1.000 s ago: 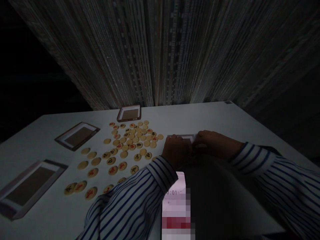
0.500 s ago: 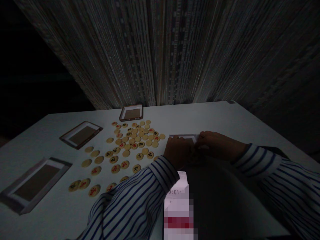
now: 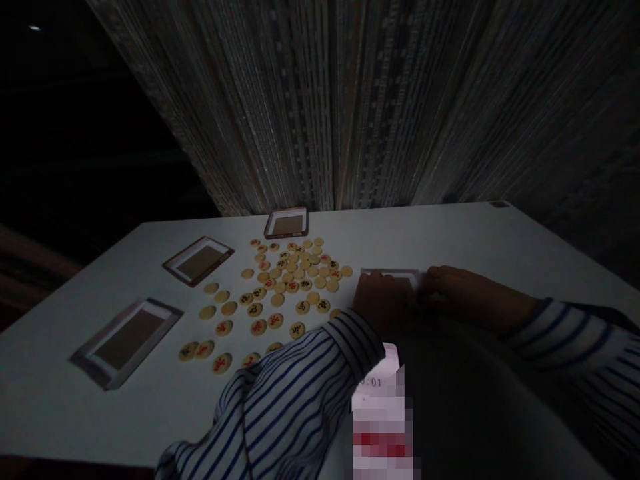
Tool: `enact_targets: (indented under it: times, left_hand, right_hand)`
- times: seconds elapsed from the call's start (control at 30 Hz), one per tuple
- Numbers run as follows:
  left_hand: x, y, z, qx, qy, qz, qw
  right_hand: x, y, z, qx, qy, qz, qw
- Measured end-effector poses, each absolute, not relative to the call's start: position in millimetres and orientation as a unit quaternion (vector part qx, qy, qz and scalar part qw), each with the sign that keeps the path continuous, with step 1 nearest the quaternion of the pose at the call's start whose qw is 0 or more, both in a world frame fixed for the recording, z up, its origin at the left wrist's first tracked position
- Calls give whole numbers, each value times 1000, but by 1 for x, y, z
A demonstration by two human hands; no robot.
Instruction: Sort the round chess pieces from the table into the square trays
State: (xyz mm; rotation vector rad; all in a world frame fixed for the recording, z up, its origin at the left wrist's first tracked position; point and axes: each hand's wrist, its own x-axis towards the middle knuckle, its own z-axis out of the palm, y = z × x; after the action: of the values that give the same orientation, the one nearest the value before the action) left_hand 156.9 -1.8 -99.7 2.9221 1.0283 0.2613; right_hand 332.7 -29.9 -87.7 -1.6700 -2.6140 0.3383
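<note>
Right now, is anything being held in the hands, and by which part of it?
It cannot be told: the left hand and right hand are at a tray, but shadow hides whether their fingers grip anything.

Table (image 3: 450, 233): white top. Xiangqi pieces (image 3: 275, 321): scattered; red, black or blank faces up. Three shallow rectangular trays (image 3: 129, 340): left of and beyond pieces. Fourth tray (image 3: 393, 272): right of pieces, partly hidden. Lit smartphone (image 3: 393, 360): near side.
</note>
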Motion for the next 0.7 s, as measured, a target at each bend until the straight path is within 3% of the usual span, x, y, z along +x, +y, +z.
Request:
enact_targets:
  times: [0.5, 0.7]
  left_hand:
    - [151, -5, -91, 941, 329, 79, 20]
    - [74, 4, -66, 925, 374, 53, 36]
  right_hand:
    - [333, -33, -79, -552, -831, 64, 8]
    - [324, -25, -76, -520, -850, 59, 61]
